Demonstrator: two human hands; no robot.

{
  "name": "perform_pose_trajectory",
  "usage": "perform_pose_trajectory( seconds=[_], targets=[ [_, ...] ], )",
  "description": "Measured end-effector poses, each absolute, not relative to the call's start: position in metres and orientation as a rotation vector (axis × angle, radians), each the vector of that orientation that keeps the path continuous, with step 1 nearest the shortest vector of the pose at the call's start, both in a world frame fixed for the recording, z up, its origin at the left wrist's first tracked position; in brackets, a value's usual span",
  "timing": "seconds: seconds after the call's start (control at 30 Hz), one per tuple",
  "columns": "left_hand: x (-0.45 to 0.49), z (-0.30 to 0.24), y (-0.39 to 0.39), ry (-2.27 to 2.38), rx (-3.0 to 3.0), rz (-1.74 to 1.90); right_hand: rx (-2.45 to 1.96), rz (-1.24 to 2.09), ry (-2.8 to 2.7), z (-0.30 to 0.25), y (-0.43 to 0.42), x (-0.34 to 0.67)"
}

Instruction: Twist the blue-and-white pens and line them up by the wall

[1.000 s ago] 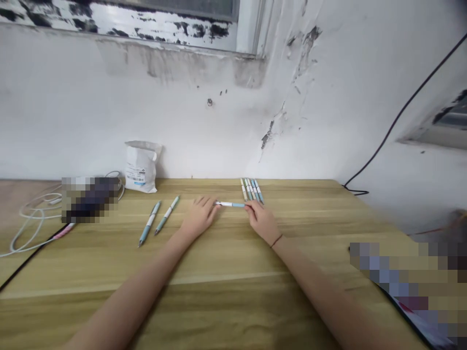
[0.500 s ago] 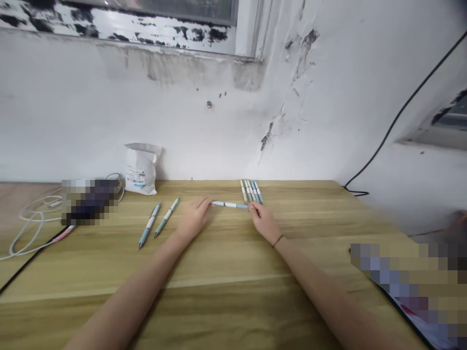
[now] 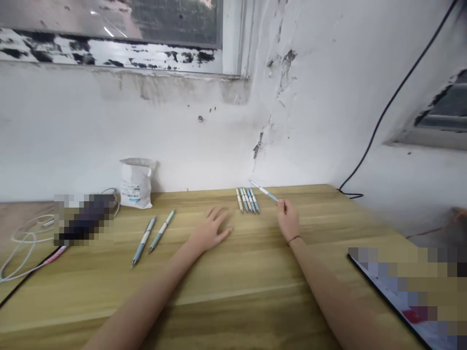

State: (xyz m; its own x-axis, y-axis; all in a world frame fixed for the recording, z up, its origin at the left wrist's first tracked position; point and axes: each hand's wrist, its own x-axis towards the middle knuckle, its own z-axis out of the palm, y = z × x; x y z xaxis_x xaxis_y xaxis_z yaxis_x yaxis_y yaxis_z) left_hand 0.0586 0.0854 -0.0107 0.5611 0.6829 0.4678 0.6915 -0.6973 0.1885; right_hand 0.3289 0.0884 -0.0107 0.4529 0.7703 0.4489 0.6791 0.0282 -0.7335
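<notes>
A blurred dark object [image 3: 89,216], a white packet [image 3: 135,187] and two pens [image 3: 143,242] sit left on the worktop [image 3: 219,311]; next the left hand [image 3: 209,231], its grip spread apart; a row of pens [image 3: 251,199]; the right hand [image 3: 287,216], grip clamped on a blue-and-white pen [image 3: 264,191] slanting beside the row.

A white bag [image 3: 135,187] with a printed label stands upright on the table [image 3: 255,296], near the stained, chipped wall [image 3: 164,133]. Left of it lie a looped white cable [image 3: 27,273] and a dark object [image 3: 87,216], too pixelated to identify. A window [image 3: 175,22] with a patchy frame sits above; a black cord [image 3: 381,115] hangs at right.
</notes>
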Motion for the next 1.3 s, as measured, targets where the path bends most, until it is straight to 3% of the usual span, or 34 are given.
perform_pose_trajectory(
  seconds=[0.17,0.37,1.3],
  targets=[
    [0.122,-0.016,0.1,-1.253,-2.829,-0.811,-1.976,-0.017,-1.192,-0.025,0.093,0.349],
    [0.168,-0.025,0.124,-1.433,-2.73,-0.796,-1.969,-0.19,-1.695,-0.026,0.091,0.332],
    [0.168,-0.034,0.128,-1.34,-2.775,-0.783,-1.771,-0.222,-2.005,-0.025,0.099,0.316]
  ],
)
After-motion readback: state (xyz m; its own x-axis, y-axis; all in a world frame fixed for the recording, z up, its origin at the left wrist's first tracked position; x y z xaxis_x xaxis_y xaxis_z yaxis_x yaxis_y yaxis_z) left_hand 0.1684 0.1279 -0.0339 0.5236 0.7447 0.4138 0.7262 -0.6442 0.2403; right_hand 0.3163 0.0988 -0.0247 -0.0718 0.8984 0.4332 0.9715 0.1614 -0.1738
